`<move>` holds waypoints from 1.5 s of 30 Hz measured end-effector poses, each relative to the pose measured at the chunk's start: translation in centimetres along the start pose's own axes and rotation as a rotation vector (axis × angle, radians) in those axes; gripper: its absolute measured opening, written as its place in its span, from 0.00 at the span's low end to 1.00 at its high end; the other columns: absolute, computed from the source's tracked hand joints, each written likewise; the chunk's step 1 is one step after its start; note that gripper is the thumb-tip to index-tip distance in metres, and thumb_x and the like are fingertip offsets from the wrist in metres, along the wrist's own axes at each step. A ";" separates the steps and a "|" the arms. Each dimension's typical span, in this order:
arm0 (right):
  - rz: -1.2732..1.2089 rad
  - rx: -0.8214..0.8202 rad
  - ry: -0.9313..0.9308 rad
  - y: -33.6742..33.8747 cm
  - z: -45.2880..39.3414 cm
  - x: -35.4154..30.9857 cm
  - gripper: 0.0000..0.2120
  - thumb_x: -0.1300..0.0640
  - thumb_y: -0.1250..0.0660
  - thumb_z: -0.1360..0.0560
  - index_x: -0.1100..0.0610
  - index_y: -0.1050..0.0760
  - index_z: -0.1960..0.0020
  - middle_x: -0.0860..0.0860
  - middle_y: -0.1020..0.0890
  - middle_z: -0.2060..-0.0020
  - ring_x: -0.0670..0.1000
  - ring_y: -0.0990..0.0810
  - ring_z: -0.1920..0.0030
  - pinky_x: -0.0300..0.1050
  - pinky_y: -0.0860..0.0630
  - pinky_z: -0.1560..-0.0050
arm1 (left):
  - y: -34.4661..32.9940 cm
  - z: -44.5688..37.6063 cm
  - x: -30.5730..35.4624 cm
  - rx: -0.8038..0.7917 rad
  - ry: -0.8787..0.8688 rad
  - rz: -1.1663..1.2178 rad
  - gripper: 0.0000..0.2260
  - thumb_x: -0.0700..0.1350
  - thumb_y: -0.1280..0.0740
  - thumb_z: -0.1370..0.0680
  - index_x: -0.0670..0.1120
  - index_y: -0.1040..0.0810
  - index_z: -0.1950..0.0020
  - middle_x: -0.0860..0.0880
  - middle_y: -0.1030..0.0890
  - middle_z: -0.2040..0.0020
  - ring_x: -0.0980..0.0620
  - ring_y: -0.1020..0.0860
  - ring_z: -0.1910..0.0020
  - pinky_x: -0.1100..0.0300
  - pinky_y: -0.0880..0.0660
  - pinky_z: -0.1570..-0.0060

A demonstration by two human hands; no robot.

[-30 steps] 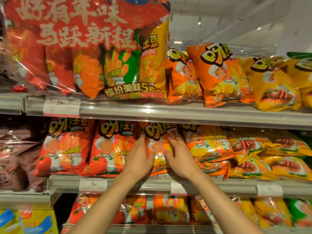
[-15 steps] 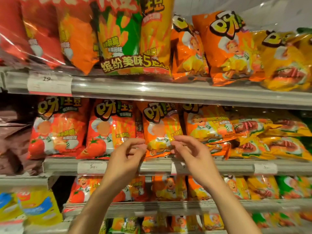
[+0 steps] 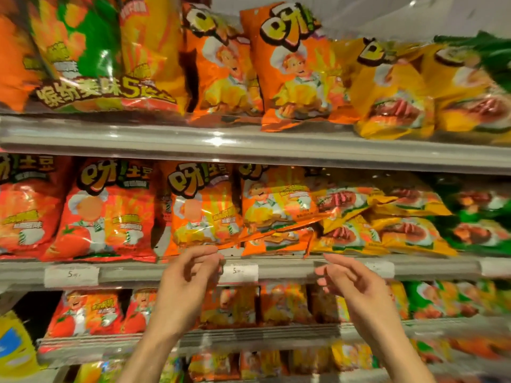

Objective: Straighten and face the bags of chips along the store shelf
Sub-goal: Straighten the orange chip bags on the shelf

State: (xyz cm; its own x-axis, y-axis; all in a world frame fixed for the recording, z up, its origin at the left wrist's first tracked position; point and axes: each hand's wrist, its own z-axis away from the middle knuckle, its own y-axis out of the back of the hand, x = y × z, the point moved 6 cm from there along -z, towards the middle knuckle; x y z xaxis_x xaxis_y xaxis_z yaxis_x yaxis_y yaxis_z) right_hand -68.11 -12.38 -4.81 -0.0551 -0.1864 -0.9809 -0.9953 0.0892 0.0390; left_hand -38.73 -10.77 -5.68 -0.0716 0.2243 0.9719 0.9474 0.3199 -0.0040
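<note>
While the frame smears with motion blur, I can still read the shelving in front of me: grey metal shelves stacked one above the other, each packed with chip bags. On the middle shelf [image 3: 276, 268], at the far left, red tomato bags [image 3: 107, 214] stand upright and face out. Just right of them an orange bag [image 3: 201, 208] also stands upright, its bottom edge at the shelf lip. A white price tag [image 3: 72, 275] sits on the rail below the red bags, another [image 3: 240, 273] below the orange one.

My left hand [image 3: 188, 283] hangs in front of the rail just under the orange bag, fingers curled with thumb and fingertips close together, holding nothing that I can see. Whether the fingertips touch the bag's lower edge I cannot tell.

Right of the orange bag, more orange bags [image 3: 279, 214] lean and lie over each other, and yellow bags [image 3: 387, 225] beyond them slump flat in a heap. My right hand [image 3: 351, 283] hovers below these, fingers loosely spread, empty.

Green bags [image 3: 481, 219] fill the far right. Above the top shelf's bags a pale ceiling [image 3: 387, 15] shows.
</note>
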 end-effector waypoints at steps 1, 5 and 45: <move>-0.024 -0.006 -0.002 1.1 -0.6 0.0 0.08 0.63 0.36 0.21 0.58 0.21 0.44 0.55 0.13 0.57 0.52 0.15 0.57 0.38 0.20 0.55 | -1.2 0.1 0.6 0.009 -0.006 -0.014 0.04 0.38 0.31 0.21 0.44 0.18 0.49 0.45 0.14 0.57 0.51 0.16 0.56 0.67 0.21 0.58; -0.141 -0.069 -0.054 3.8 -3.1 -0.8 0.08 0.65 0.36 0.21 0.60 0.22 0.44 0.60 0.15 0.56 0.53 0.18 0.58 0.38 0.20 0.57 | -5.1 -0.3 2.8 0.037 -0.075 -0.123 0.05 0.42 0.30 0.21 0.49 0.18 0.46 0.48 0.15 0.54 0.56 0.18 0.54 0.71 0.24 0.58; 0.660 0.015 0.545 -2.8 -7.6 -7.6 0.20 0.45 0.55 0.16 0.47 0.25 0.50 0.43 0.22 0.53 0.47 0.26 0.44 0.50 0.42 0.28 | -4.0 -5.8 6.4 -0.102 -0.133 -0.127 0.34 0.48 0.21 0.31 0.54 0.31 0.28 0.65 0.25 0.40 0.81 0.28 0.47 0.80 0.30 0.51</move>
State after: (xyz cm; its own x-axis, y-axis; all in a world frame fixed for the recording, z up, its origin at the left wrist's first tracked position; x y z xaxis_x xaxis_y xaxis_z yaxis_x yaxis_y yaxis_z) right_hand -65.47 -18.65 3.97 -0.6578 -0.5359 -0.5292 -0.7446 0.3572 0.5639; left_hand -41.21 -15.92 1.89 -0.2267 0.3097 0.9234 0.9543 0.2601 0.1471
